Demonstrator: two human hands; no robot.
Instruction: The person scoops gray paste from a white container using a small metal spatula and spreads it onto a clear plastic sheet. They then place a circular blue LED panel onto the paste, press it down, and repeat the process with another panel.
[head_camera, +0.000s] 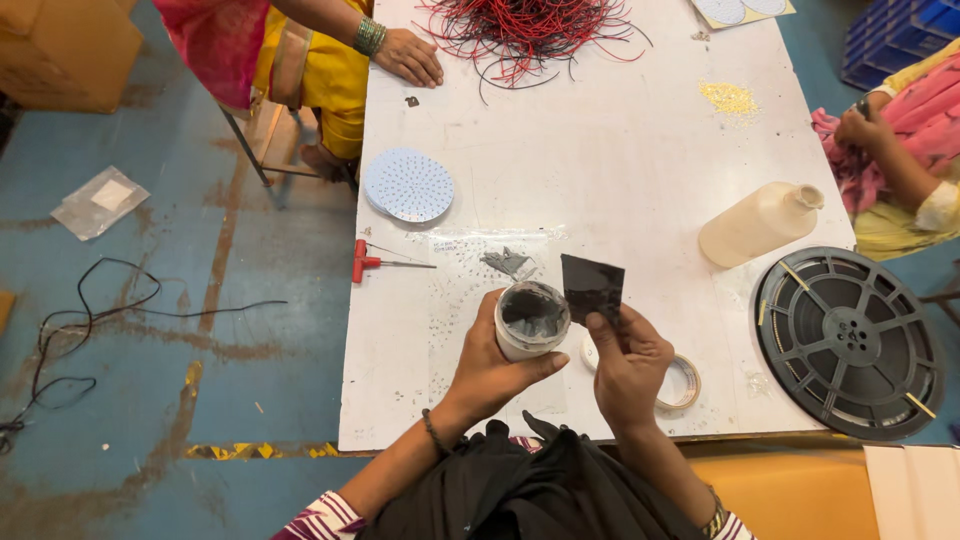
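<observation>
My left hand (493, 366) grips a small white jar (530, 320) of dark grey paste, held open just above the white table (600, 170). My right hand (628, 362) pinches a flat black square card (592, 286) upright beside the jar's right rim. A roll of tape (684, 383) lies on the table under my right wrist. A smear of grey paste (506, 261) sits on a clear plastic sheet just beyond the jar.
A red-handled T-tool (372, 263) and a stack of round white dotted discs (408, 185) lie at left. A cream bottle (757, 223) lies on its side beside a black reel (848, 340). Red and black wires (525, 30) pile at the far edge. Other people's hands (410, 55) rest nearby.
</observation>
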